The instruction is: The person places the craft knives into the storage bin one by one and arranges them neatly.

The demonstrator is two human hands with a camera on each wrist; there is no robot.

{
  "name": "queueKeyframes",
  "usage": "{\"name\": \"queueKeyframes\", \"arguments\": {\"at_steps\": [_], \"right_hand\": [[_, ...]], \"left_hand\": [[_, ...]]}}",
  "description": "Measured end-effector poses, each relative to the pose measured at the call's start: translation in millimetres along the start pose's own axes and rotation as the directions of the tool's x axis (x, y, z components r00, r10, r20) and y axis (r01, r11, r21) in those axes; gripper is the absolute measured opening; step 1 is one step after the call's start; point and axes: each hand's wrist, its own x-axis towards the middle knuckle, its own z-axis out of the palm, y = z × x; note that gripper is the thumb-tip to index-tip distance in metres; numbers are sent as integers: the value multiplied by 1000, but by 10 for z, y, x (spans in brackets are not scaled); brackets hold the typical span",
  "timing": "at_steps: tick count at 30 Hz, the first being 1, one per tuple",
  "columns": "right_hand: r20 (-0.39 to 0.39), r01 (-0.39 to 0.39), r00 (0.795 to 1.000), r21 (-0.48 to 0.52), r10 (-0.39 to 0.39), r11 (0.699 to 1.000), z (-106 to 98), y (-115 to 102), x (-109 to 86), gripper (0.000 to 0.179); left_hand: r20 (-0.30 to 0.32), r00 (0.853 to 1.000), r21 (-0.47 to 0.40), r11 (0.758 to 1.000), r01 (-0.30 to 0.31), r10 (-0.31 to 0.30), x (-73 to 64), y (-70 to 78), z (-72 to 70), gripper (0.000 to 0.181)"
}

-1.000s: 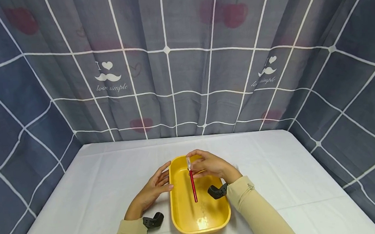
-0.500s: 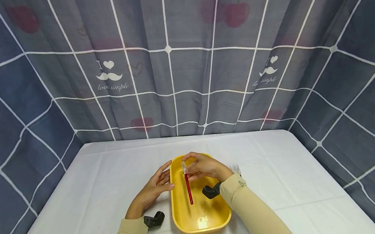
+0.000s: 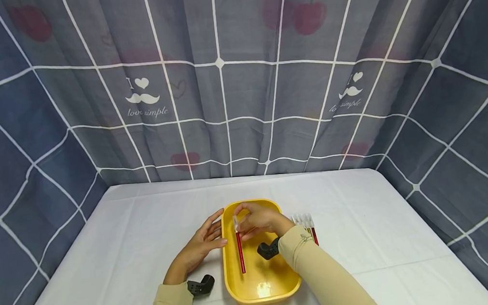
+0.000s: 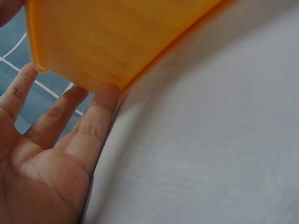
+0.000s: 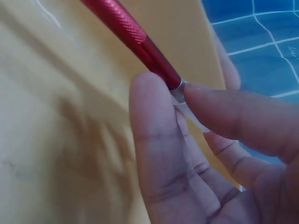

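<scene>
A yellow plastic tray (image 3: 238, 288) lies lengthwise on the white-covered table. Over its left half, my right hand (image 3: 259, 220) pinches a red craft knife (image 3: 241, 255) near its clear cap, between thumb and fingers. The knife's red handle points down toward the near end of the tray. In the right wrist view, the knurled silver collar (image 5: 178, 93) shows right at the fingertips. My left hand (image 3: 197, 249) rests against the tray's left side with its fingers extended. Its fingertips (image 4: 106, 95) touch the yellow outer wall in the left wrist view.
Just right of the tray, several capped knives (image 3: 304, 221) lie side by side, partly hidden by my right forearm. A grey checked curtain (image 3: 239, 95) hangs behind and on both sides of the table (image 3: 154, 218).
My right hand has moved left and a little nearer over the tray, carrying the craft knife. More of the knives on the right has come into sight. The left hand stays at the tray's side.
</scene>
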Motion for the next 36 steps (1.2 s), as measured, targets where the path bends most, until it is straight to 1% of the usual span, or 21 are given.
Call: {"name": "queueKeyframes", "arguments": {"at_steps": [6, 11, 16, 19, 23, 30, 36], "right_hand": [[-7, -32, 999, -14, 32, 999, 65, 13, 52, 39], [-9, -37, 999, -30, 37, 999, 105, 41, 93, 39], [1, -36, 999, -39, 36, 999, 160, 70, 118, 39], [0, -28, 1000, -64, 28, 998, 191, 89, 122, 38], [-24, -14, 1000, -116, 11, 993, 224, 98, 114, 36], [-45, 3, 999, -206, -12, 979, 252, 72, 86, 35], [-62, 4, 998, -271, -22, 963, 249, 100, 113, 32]], "left_hand": [[10, 1000, -14, 1000, -7, 7, -1, -12, -3, 93], [24, 1000, -25, 1000, -16, 17, -3, -13, -8, 94], [17, 1000, -19, 1000, -17, 17, -4, -4, -14, 94], [18, 1000, -21, 1000, -18, 19, 0, 0, -17, 93], [20, 1000, -23, 1000, -15, 15, 0, 5, -21, 93], [15, 1000, -24, 1000, -2, 3, -13, 18, -21, 94], [15, 1000, -33, 999, 0, 0, -19, 23, -2, 93]]}}
